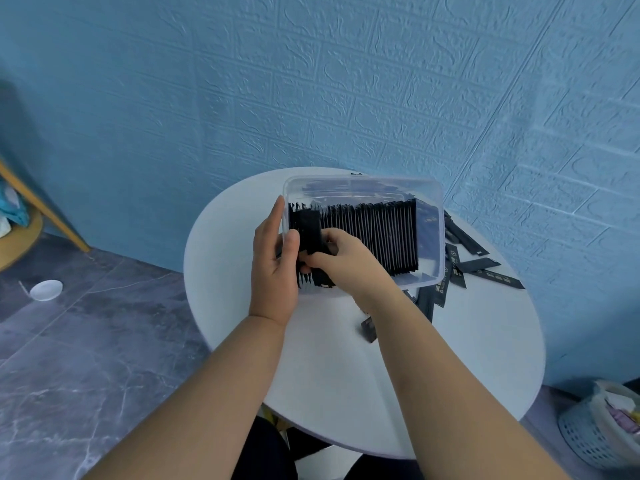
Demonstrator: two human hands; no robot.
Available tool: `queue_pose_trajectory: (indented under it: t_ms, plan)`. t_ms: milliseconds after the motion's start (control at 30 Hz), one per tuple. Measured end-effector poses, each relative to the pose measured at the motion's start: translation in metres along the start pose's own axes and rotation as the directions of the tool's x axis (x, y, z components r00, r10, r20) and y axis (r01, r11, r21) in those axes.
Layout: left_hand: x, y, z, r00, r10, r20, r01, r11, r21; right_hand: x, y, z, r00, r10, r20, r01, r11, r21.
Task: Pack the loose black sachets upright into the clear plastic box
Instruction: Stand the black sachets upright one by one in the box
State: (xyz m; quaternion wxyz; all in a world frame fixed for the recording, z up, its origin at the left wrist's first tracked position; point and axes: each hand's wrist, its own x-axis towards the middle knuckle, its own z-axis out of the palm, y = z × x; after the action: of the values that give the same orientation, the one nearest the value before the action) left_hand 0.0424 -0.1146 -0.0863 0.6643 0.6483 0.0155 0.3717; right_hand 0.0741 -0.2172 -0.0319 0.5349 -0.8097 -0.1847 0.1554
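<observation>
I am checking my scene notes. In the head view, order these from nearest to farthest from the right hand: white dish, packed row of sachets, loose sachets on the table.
1. Packed row of sachets, in the clear box, beside the right hand.
2. Loose sachets, on the right side of the table.
3. White dish, on the floor, far left.

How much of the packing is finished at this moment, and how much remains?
Done: a long row of sachets stands upright in the clear box. In hand: the right hand grips a small bundle at the row's left end; the left hand holds the box's left side. Left: loose sachets lie on the table right of the box, one in front.
</observation>
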Motion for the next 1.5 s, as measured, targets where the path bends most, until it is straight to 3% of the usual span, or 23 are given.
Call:
queue_pose_trajectory:
  t_ms: [200,400,567,967,1500]
  plan:
    - [0.0,-0.001,0.0,1.0,-0.002,-0.002,0.002,1.0,0.017,0.001,0.002,-0.006,0.997,-0.056,0.059,0.057,0.998,-0.017]
    - [0.001,-0.004,-0.001,1.0,-0.006,-0.002,0.006,1.0,0.025,0.006,0.002,0.001,0.962,-0.096,-0.255,0.122,0.988,0.089]
    - [0.001,-0.001,0.0,1.0,-0.014,-0.002,0.014,1.0,0.002,0.009,0.004,0.012,0.949,-0.107,-0.297,0.1,0.994,-0.04]
    - [0.0,0.001,0.0,1.0,-0.019,0.005,0.019,1.0,-0.005,0.005,0.005,0.015,0.939,-0.186,-0.288,0.117,0.964,-0.24]
    - [0.0,0.001,0.0,1.0,-0.006,0.001,0.006,1.0,0.01,0.0,0.001,0.009,0.985,-0.046,-0.169,0.04,0.998,-0.042]
